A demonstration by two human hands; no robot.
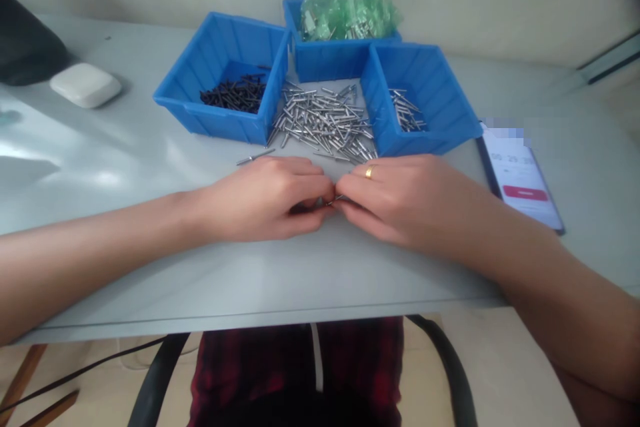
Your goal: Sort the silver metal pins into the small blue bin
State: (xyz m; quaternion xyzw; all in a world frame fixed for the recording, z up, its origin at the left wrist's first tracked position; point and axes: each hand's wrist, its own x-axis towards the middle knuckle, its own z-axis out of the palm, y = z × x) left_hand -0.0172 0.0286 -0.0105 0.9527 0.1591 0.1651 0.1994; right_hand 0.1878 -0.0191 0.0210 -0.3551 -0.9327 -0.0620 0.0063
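My left hand (285, 197) and my right hand (395, 197) meet fingertip to fingertip near the table's front, both pinched around a thin metal pin (336, 199), which is mostly covered by the fingers. A gold ring sits on a finger of my right hand. Just beyond the hands lies a loose pile of silver metal pins (325, 119), with one separate pin (256, 157) to its left. The left blue bin (225, 121) holds dark pins (235, 95); a few silver pins (406, 110) lie in the right blue bin (440, 90).
A rear blue bin (330, 60) holds a green plastic bag (350, 13) with metal pieces. To the right lies a lit phone (523, 177). A white rounded case (86, 85) and a dark object (27, 43) are at the left. The table's edge (250, 320) runs before my lap.
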